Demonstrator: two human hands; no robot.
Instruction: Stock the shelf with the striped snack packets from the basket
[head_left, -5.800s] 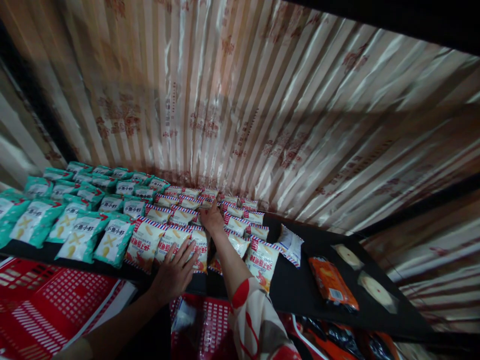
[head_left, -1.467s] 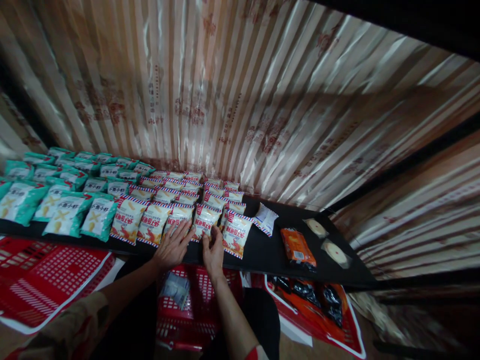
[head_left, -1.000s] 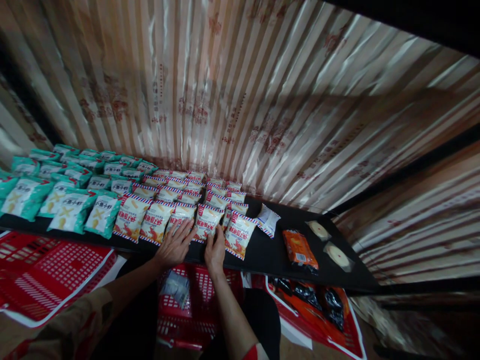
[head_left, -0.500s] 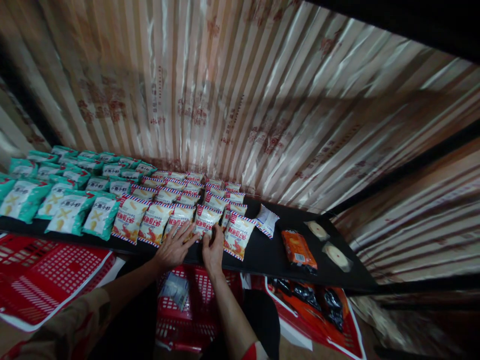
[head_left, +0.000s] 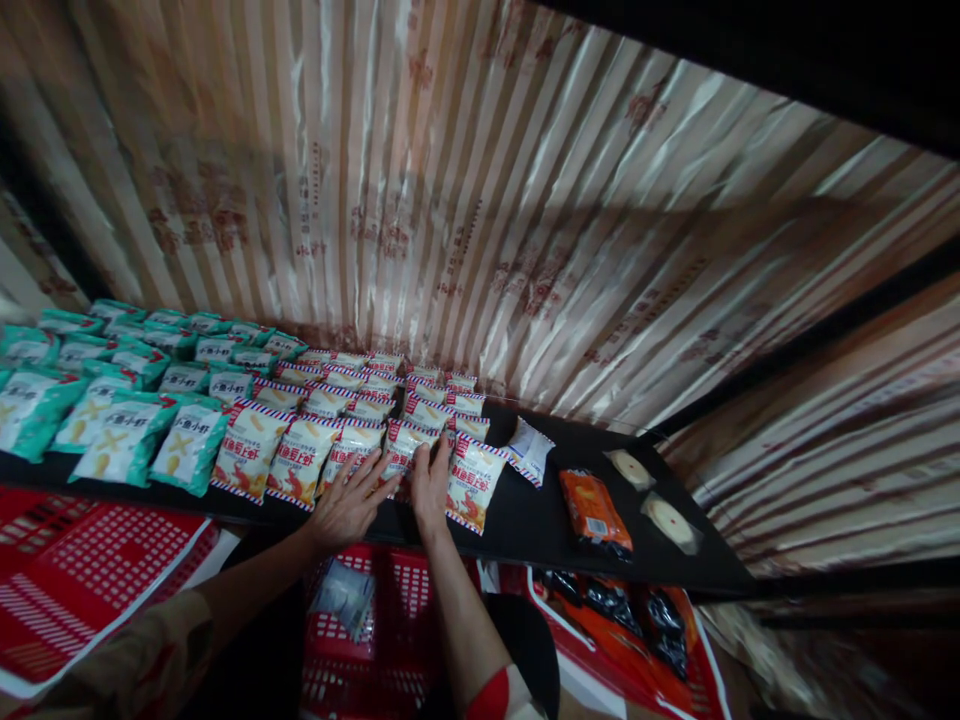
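Note:
Rows of white snack bags with red lettering and striped edges stand on a black shelf [head_left: 525,530]. My left hand [head_left: 346,512] lies open, fingers stretched and slightly spread, against the lower fronts of a snack bag [head_left: 352,443] and its neighbour in the front row. Beside it, my right hand [head_left: 430,495] has its fingers extended upward at the right edge of another front snack bag [head_left: 409,437]. Right of that hand leans the last front snack bag [head_left: 472,482]. The lower parts of the bags behind my fingers are hidden.
Teal snack bags [head_left: 124,440] fill the shelf's left part. To the right lie a small white packet [head_left: 531,448], an orange pack [head_left: 594,510] and two round pale packets, one a wrapped disc [head_left: 670,522]. Red baskets [head_left: 112,560] stand below. Striped plastic sheeting [head_left: 450,200] hangs behind.
My right hand has come forward from the back rows to the front row, where a bag now stands in the former gap. Lately both hands stay near there; my right fingers have shifted slightly upward.

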